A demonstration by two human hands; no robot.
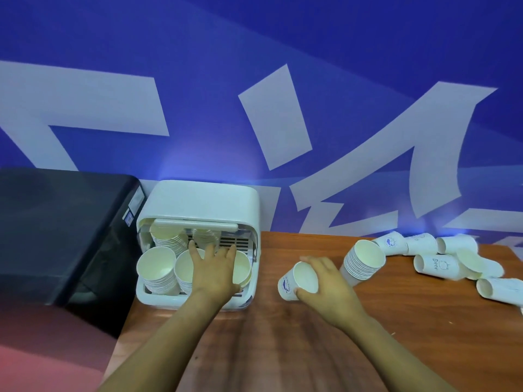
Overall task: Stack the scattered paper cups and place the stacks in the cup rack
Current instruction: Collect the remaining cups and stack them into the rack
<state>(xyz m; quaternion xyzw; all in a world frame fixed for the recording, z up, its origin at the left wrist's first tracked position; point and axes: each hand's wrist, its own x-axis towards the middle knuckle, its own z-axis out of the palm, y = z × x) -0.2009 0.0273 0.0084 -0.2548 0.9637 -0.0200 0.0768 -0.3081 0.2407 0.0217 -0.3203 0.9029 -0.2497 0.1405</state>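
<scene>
Spanning the foreground, wooden table (368, 349) (reddish-brown) meets blue wall (368, 52).

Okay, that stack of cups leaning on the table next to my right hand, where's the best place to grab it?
Wrap your grip around the stack of cups near its bottom, coming in from the right side. It tilts with the open mouth toward you, so squeezing the top rim could crush it, and your right hand already holds a single cup on its left.

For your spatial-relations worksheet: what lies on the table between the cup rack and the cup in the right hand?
Head view: only bare wooden table separates cup rack from that cup.
</scene>
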